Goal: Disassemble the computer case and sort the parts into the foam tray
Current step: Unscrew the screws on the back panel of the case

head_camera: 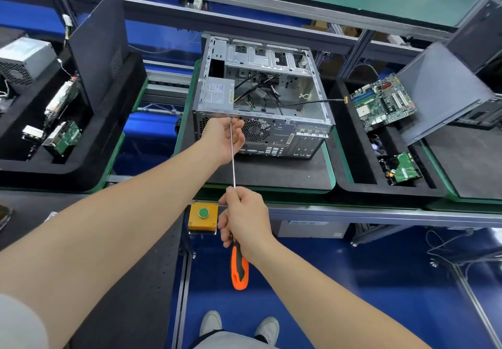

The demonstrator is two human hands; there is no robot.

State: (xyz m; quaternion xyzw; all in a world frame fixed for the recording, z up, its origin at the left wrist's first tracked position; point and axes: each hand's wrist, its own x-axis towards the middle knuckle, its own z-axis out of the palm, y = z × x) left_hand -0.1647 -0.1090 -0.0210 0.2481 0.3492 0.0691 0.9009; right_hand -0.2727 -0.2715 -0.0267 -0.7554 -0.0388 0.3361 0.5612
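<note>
At the computer case (285, 136) — screwdriver (233, 163) shaft lies between left hand's (222, 138) fingers (239, 134).

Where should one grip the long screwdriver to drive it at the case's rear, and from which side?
Grip the screwdriver by its thick orange handle, from the near end; its thin shaft points away toward the computer case.
</note>
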